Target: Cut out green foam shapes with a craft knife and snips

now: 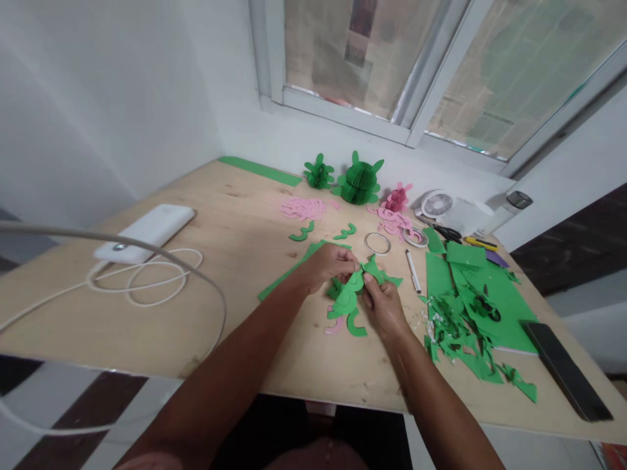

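Note:
My left hand (336, 266) pinches the upper edge of a green paper cut-out (347, 297) with wavy, rounded edges. From the other side, my right hand (385, 303) grips the same piece between thumb and fingers. Below and around my hands lie more green paper pieces, among them a curved strip (356, 324), and a pink curved piece (334, 328). Partly under my left forearm is a flat green sheet (281, 279). Two wavy green cut-outs, one on the left (302, 232) and one nearer the middle (345, 232), rest beyond my hands.
Green honeycomb paper figures (360, 183) and a pink one (396, 198) stand by the wall. Right of my hands are a white pen (413, 271), green scraps (458, 326), scissors (448, 232), a cutter (481, 243) and a black phone (565, 372). A white power bank (147, 230) with cable sits left.

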`<state>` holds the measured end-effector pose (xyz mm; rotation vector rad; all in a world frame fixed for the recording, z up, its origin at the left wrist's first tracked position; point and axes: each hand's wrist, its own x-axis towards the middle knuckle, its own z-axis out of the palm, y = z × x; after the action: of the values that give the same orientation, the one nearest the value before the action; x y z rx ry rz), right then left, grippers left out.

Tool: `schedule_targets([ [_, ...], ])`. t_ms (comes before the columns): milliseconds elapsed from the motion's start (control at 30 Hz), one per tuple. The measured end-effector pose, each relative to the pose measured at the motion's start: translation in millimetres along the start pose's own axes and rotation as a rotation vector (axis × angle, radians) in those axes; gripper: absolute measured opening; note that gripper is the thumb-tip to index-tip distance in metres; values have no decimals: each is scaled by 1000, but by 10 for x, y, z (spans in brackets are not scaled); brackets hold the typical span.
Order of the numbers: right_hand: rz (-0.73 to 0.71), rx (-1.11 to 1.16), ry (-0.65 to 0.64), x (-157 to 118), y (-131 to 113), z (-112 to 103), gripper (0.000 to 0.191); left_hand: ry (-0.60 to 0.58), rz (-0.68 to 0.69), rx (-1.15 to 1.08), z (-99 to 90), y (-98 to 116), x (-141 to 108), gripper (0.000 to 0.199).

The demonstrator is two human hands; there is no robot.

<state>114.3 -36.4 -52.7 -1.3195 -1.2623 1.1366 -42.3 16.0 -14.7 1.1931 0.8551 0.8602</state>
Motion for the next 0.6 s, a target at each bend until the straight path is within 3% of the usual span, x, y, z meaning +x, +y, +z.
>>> schedule_targets([
  [600, 4, 65, 6, 24, 65, -7, 60, -15, 5, 9, -6, 10, -8, 7],
])
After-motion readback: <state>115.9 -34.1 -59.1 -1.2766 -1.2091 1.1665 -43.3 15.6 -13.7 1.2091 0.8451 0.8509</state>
